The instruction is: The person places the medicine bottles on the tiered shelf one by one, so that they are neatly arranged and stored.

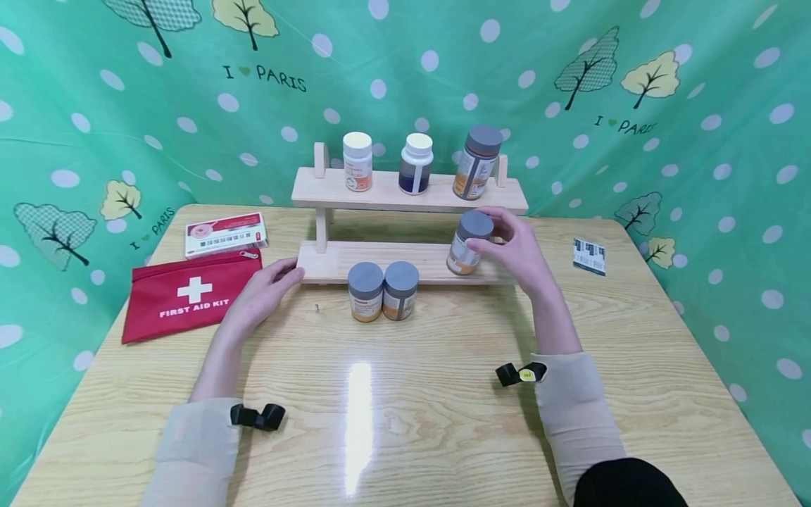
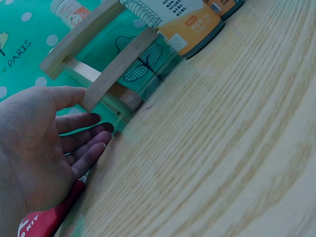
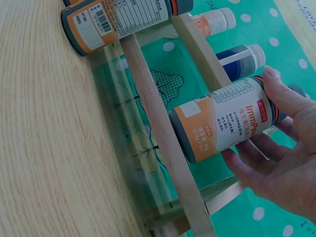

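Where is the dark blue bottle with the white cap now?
In the head view, the dark blue bottle stands on the upper wooden shelf, between the white-capped white bottle and the tall grey-lidded bottle, left of the right hand.

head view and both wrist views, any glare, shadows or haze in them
Head: a bright glare streak on the table, a soft shadow beside the right sleeve; left wrist: dimmer overall, left hand shaded at the fingertips; right wrist: also dim, a hazy band between table and curtain, jar print sharp.
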Available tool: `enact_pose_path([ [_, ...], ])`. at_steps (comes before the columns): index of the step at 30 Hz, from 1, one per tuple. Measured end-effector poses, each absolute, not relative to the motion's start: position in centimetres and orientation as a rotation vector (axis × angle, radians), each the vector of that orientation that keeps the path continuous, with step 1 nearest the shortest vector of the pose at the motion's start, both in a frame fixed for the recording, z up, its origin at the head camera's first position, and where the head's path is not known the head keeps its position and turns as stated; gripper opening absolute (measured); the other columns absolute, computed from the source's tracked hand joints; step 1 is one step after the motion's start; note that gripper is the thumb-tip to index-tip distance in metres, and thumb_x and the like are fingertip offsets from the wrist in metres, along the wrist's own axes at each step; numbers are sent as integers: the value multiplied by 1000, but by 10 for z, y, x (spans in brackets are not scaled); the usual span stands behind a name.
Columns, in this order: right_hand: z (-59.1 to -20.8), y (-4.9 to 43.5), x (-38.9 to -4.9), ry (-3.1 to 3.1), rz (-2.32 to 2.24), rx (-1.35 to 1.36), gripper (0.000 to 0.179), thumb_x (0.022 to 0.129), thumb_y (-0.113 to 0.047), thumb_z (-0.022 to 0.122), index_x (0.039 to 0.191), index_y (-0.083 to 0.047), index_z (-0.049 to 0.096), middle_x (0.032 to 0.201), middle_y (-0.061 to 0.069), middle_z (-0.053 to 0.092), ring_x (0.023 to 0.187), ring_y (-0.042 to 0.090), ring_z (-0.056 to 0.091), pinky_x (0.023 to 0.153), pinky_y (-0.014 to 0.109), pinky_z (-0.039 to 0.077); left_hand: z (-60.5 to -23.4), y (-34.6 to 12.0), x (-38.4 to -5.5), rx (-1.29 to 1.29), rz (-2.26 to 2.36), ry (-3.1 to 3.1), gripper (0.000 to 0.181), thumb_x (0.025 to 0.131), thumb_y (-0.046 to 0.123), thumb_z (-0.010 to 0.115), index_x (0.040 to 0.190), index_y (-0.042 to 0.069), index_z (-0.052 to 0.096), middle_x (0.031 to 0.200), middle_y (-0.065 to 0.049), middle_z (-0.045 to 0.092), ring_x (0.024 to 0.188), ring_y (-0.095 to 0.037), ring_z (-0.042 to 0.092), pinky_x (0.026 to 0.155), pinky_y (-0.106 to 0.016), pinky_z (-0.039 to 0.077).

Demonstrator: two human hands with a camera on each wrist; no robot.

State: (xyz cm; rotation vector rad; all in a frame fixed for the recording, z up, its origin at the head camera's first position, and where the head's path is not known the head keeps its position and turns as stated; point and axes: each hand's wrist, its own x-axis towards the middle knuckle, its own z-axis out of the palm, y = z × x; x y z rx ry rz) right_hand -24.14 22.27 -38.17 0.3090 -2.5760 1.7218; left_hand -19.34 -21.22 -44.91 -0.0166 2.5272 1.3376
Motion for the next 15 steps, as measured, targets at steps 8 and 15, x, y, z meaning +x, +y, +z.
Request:
enact_pose_path([
  [8, -382, 224, -242, -2597, 1700, 289, 56, 89, -24, 83, 140, -18, 60, 132, 5, 63, 117, 17, 60, 102, 33, 49, -448, -212, -193, -10, 1336, 2530, 81, 103, 62, 45, 164, 12, 27, 168, -20, 32, 155, -41, 28, 126, -62, 25],
  [15, -382, 225, -242, -2619, 1684, 282, 57, 89, -27, 83, 141, -21, 59, 134, 6, 63, 118, 17, 60, 101, 32, 49, -448, -211, -193, -15, 1329, 2531, 81, 103, 62, 45, 164, 12, 27, 168, -20, 31, 155, -41, 28, 126, -62, 25],
])
